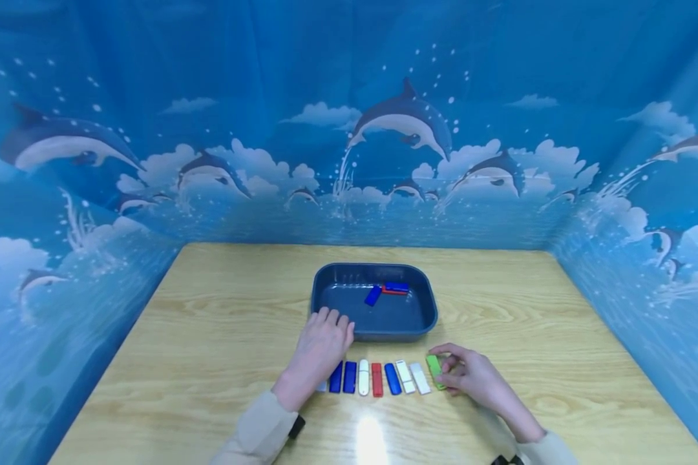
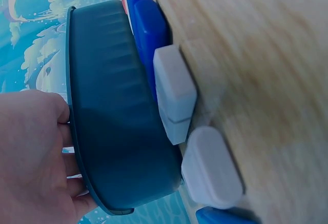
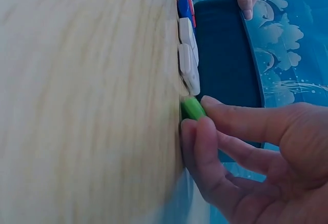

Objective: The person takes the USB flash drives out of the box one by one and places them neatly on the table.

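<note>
My left hand (image 1: 321, 339) holds the near left corner of a dark blue tray (image 1: 378, 336), its fingers hooked over the rim (image 2: 72, 80). The left wrist view shows the palm outside the wall and the fingertips hidden behind the rim. To the right, my right hand (image 1: 468, 374) pinches a green USB stick (image 1: 434, 369) between thumb and fingers. In the right wrist view the green stick (image 3: 193, 108) sits low at the table, partly covered by the fingertips. It is at the right end of a row of USB sticks in front of the tray.
The row includes blue sticks (image 1: 349, 377), a white rounded one (image 1: 363, 377), a red one (image 1: 377, 380) and white ones (image 1: 406, 376). My left forearm covers the row's left end. Inside the tray lie blue sticks (image 1: 373, 296) and a red one (image 1: 394, 293). A dolphin-print curtain (image 1: 256, 129) surrounds the table (image 1: 227, 310).
</note>
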Action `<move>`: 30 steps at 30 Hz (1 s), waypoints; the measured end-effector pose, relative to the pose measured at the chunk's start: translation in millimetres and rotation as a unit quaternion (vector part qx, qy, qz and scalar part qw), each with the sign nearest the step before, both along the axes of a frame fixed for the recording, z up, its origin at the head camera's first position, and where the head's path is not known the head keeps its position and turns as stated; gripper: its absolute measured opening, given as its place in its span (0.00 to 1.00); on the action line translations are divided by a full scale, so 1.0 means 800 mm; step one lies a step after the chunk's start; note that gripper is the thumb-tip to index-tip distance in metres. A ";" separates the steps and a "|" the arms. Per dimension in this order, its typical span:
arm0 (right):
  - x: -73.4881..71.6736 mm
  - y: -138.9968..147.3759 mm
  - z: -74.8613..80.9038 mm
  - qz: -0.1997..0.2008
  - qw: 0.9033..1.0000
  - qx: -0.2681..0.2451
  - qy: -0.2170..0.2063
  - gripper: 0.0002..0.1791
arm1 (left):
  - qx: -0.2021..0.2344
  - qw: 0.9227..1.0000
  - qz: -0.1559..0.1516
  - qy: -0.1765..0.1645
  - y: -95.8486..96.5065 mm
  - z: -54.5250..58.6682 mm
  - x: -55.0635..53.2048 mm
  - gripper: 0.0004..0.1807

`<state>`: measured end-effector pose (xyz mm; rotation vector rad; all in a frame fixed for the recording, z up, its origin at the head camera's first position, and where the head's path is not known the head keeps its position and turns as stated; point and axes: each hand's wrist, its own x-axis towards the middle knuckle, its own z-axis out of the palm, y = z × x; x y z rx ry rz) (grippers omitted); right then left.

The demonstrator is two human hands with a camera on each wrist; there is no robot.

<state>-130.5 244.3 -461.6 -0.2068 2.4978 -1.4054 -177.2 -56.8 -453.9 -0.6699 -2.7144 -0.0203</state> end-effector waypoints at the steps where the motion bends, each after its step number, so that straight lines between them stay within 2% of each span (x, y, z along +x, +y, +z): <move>1: 0.000 0.000 0.000 0.003 1.000 0.008 0.005 0.26 | 0.001 1.000 0.000 0.001 0.000 0.000 0.000 0.17; 13: 0.004 -0.004 0.005 0.007 0.998 0.059 0.036 0.22 | 0.003 1.000 0.000 0.006 0.000 0.003 0.000 0.16; 18: 0.001 -0.006 0.014 -0.036 0.994 0.077 0.068 0.16 | 0.001 1.000 -0.001 0.008 0.000 0.004 0.000 0.16; 22: -0.005 -0.010 0.024 -0.073 0.985 0.104 0.117 0.09 | -0.005 1.000 0.003 0.003 0.001 0.004 -0.001 0.16; 30: -0.025 -0.026 0.041 -0.087 0.961 0.125 0.229 0.05 | -0.002 1.000 0.004 -0.003 0.000 0.003 0.001 0.16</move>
